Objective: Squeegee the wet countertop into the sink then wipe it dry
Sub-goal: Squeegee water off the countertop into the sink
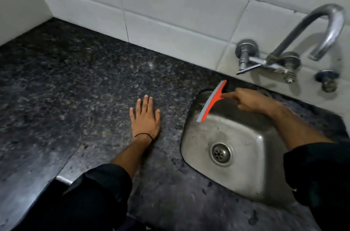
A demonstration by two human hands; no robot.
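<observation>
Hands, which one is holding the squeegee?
The right hand: it grips the orange squeegee over the back left corner of the sink. The left hand lies flat on the dark countertop, holding nothing.

Dark speckled stone countertop (75,88), meeting the white tiled wall (170,22) at its rear and left edges. A thin seam runs diagonally across its near left part, where the surface shows a dull sheen. A steel sink (186,136) is set into the right portion. The left hand (144,117) lies flat on the stone, palm down, fingers spread, just left of the sink. The far tip of an orange squeegee (213,101) reaches over the strip behind the sink; contact cannot be told.
</observation>
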